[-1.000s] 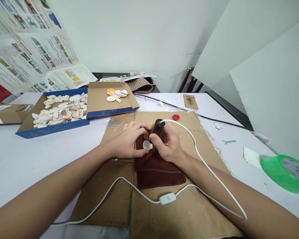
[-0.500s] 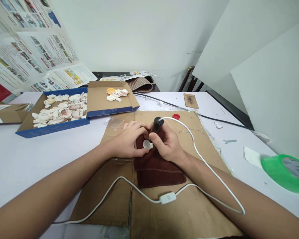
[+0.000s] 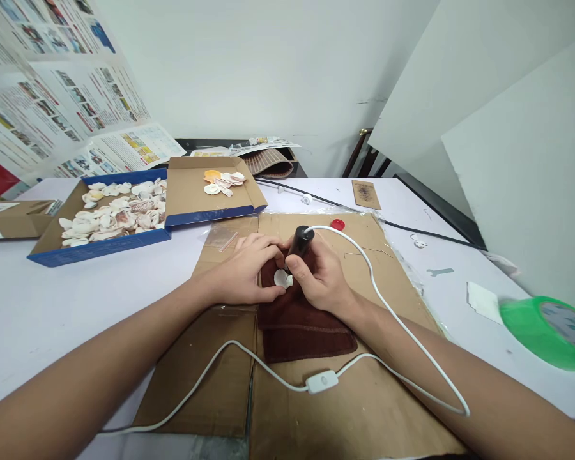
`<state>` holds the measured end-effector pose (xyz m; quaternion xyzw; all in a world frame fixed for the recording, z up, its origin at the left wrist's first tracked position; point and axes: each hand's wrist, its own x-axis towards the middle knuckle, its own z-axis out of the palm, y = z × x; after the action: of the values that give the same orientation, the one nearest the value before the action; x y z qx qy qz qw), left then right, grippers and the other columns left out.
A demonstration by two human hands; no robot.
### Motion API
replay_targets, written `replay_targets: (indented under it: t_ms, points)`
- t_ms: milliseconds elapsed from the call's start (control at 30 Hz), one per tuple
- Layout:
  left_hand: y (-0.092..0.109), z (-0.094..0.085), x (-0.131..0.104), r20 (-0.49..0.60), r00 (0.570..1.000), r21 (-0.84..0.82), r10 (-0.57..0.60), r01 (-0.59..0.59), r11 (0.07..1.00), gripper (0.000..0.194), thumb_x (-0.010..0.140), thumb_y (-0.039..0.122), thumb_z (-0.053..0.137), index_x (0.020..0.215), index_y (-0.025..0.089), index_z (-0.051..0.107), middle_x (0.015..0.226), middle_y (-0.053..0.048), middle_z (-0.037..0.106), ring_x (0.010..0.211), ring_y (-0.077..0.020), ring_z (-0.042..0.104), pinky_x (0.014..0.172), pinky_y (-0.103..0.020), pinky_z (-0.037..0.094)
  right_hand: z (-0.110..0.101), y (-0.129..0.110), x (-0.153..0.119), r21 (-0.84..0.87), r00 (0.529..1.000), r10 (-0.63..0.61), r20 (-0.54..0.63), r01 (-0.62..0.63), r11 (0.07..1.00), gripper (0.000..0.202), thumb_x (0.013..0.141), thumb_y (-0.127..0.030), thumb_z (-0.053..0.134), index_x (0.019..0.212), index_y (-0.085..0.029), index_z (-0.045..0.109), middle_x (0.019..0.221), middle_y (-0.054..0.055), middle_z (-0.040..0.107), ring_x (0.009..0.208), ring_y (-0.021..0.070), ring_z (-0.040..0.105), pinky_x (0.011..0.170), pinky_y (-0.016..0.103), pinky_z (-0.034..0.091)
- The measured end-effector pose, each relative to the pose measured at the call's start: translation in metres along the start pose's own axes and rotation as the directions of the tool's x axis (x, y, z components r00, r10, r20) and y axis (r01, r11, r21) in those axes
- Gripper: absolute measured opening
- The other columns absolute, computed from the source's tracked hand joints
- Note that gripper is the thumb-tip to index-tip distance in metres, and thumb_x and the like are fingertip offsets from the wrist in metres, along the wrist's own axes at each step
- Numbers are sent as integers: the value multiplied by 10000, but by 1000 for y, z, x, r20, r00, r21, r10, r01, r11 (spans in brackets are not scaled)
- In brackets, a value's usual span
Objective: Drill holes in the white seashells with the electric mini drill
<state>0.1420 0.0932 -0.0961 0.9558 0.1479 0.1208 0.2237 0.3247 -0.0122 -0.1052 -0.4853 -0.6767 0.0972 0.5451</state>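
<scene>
From where I stand, hardly anything has shifted over the last second, and the one change I can pick out is small: the tool (image 3: 301,239) leans a touch further left at its top, and its cord (image 3: 374,275) has drawn in slightly where it loops over the forearm. The right hand (image 3: 326,271) grips the tool firmly, fingers closed round the black barrel with the thumb along the near side. Its tip points down at the right part of the shell (image 3: 281,278) — whether it actually touches, I can't tell. The left hand (image 3: 249,268) has thumb and curled forefinger closed about the shell, thumb against the lower edge; the other fingers lie bent beyond it. The shell itself hasn't moved: it sits on the brown cloth (image 3: 311,345), between the two hands, with small dark specks near the tool's tip. I'd read that as careful work kept to one spot, the hold staying sound — no new step begun. The loose shells (image 3: 119,217) in the box (image 3: 100,247) and the few on its lid (image 3: 186,191) lie just as they did.
</scene>
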Motion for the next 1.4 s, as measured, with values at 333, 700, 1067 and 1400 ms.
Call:
replay_targets:
  t_ms: [333,700,1067,1400]
  points:
    - [-1,1,0,-10,1000,-3,3,-4,1000,281,874,433,731,1052,227,660,1368,-93,615,1200,-337,522,1063,-513,445,0,0,1,-20,1000,7,12,-7,1000,331,1068,-560,578,964,-247,595,868,39,662,796,223,639,723,396,524]
    - [-2,1,-1,-10,1000,-2,14,-14,1000,284,919,473,698,1057,228,659,1364,-101,618,1218,-342,518,1080,-530,438,0,0,-2,-7,1000,8,6,-8,1000,326,1075,-559,575,982,-248,598,857,33,654,797,224,641,726,394,517]
    - [-1,1,-1,-7,1000,-3,21,-21,1000,317,911,455,686,1130,227,666,1363,-110,618,1206,-349,520,1076,-537,450,-1,-2,3,26,998,41,46,-42,999,363,1080,-583,545,968,-240,586,900,47,664,802,219,625,733,394,523]
    - [0,0,-1,4,1000,-10,5,-5,1000,273,909,439,704,1072,225,655,1357,-102,623,1216,-342,522,1081,-519,442,-2,-3,1,-29,1000,23,19,-23,999,365,1079,-592,540,979,-246,602,884,48,673,814,227,632,751,412,534]
